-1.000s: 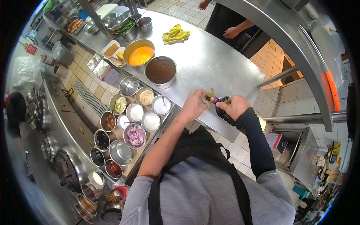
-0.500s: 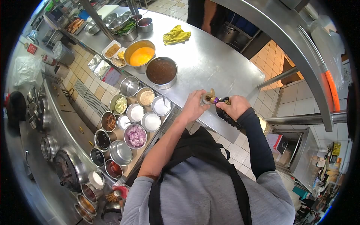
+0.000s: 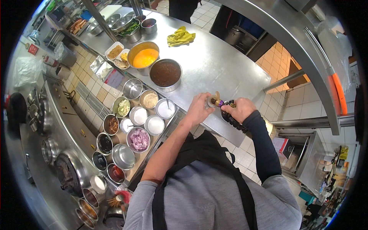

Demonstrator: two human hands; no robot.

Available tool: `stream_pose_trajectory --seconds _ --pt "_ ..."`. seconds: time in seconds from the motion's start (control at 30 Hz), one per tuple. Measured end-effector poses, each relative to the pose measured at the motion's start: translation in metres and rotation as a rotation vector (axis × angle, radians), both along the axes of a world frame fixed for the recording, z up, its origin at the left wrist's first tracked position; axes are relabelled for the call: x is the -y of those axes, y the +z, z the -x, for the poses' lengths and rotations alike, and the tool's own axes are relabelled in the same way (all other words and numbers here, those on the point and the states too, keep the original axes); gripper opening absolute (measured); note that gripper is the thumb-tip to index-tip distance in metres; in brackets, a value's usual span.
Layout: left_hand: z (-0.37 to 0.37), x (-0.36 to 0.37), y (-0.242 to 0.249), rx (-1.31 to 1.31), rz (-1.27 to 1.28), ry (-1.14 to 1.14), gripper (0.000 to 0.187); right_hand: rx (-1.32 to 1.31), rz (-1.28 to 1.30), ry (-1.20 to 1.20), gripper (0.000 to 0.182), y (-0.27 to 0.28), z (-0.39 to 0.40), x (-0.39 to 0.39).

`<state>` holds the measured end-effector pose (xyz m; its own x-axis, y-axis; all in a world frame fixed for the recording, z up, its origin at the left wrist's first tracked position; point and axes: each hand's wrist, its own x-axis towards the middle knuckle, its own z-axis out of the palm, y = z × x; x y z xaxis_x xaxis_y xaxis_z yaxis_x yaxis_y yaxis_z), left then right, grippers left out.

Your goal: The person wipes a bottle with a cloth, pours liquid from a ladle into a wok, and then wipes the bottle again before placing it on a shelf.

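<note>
My left hand [image 3: 199, 109] is wrapped round a small clear cup [image 3: 210, 102] near the front edge of the steel table. My right hand [image 3: 241, 110] grips a large dark bottle [image 3: 233, 122] by its upper part and holds it tilted. The bottle's purple neck and opened yellowish cap meet the mouth of the cup. Whether liquid is flowing is too small to make out. A pot of dark brown sauce [image 3: 165, 74] stands on the table to the left, beside a pot of orange-yellow liquid [image 3: 145, 57].
Several metal bowls of ingredients, among them chopped purple onion [image 3: 139, 139], stand at the left. A yellow-green cloth [image 3: 181, 37] lies on the steel table [image 3: 218, 65]. A steel post and rail [image 3: 314, 122] run at the right. Another person [image 3: 182, 9] stands beyond the table.
The other person beyond the table has moved left. My hands, the cup and the tilted bottle stay almost in place.
</note>
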<state>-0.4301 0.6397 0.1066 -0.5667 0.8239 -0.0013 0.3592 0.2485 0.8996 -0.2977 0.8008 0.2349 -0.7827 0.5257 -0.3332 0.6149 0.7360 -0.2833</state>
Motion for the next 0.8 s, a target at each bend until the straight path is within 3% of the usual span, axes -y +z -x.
stream_pose_trajectory --seconds 0.8 --pt "-0.0016 -0.0008 -0.0053 -0.028 -0.009 0.009 0.066 -0.005 0.001 0.016 0.072 -0.0025 -0.0018 -0.0019"
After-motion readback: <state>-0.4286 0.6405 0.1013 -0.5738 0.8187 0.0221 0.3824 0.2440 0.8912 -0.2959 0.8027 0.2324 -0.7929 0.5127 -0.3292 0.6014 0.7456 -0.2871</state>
